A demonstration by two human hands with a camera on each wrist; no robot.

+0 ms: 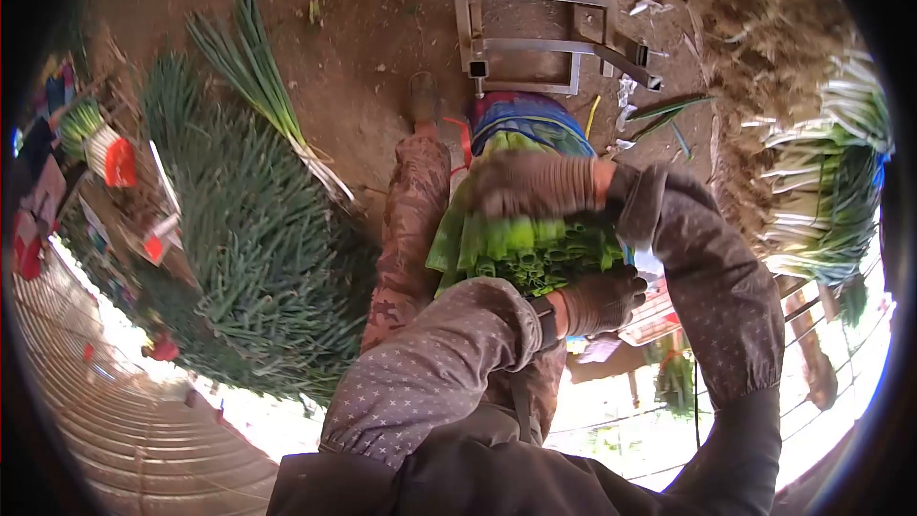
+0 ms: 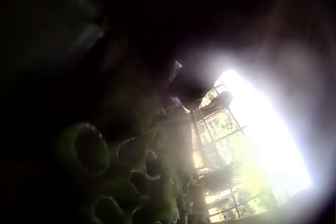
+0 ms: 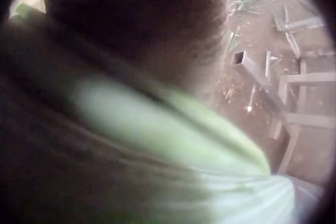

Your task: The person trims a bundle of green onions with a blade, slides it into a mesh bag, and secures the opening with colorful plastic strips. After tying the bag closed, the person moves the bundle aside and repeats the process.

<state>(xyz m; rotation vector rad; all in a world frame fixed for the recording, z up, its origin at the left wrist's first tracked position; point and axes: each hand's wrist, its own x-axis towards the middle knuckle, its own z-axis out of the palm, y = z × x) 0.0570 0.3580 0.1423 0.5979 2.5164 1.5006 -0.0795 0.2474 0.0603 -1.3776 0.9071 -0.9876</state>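
A thick bundle of green onions (image 1: 535,253) lies across the lap, its cut leaf ends towards the body. My gloved right hand (image 1: 535,182), blurred, is over the bundle's upper side; in the right wrist view its glove lies around a pale green stalk (image 3: 157,127). Beside the lower edge of the cut ends is my gloved left hand (image 1: 602,301), fingers towards the right; how far they curl is unclear. Hollow cut ends (image 2: 92,149) show close up in the dark left wrist view. Blue wrapping (image 1: 535,115) surrounds the bundle's far part.
A metal frame (image 1: 535,43) stands on the dirt floor beyond the lap. To the left lie a large heap of green onions (image 1: 258,239) and a few loose stalks (image 1: 272,96). Rows of white-stemmed onions (image 1: 802,182) are at the right. Wire fencing (image 1: 669,440) stands behind the body.
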